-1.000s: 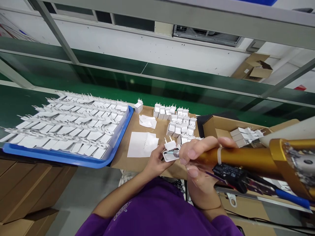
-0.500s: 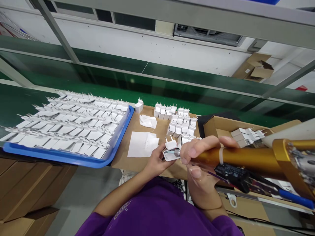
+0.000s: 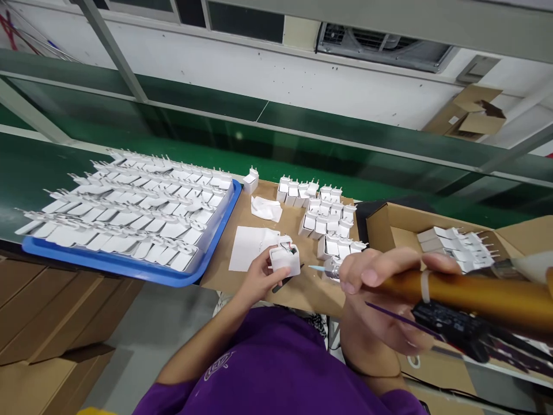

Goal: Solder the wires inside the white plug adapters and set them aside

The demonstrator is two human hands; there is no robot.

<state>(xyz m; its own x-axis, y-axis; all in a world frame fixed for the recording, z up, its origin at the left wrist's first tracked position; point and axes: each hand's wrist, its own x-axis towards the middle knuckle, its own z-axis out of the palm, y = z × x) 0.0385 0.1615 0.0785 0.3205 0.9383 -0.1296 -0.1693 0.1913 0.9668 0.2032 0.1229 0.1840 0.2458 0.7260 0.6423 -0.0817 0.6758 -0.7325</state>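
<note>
My left hand is closed on a white plug charger housing, tilted so that its open side and a dark inner part show. A gold glue dispensing gun with a black switch on its side lies in my right hand, fingers wrapped round the barrel. Its pale blue nozzle tip points at the housing, a small gap between them. Under the left hand, a thin black tool rests on the brown cardboard sheet. Several more white plug chargers stand in rows just beyond.
On the left, a blue tray bears many rows of white chargers. White paper and a crumpled tissue lie on the cardboard. One charger stands alone behind them. At right, an open cardboard box holds more chargers.
The nozzle has come out of the housing, and my right hand has drawn the gun to the right. My left hand has moved slightly left and turned the housing.
</note>
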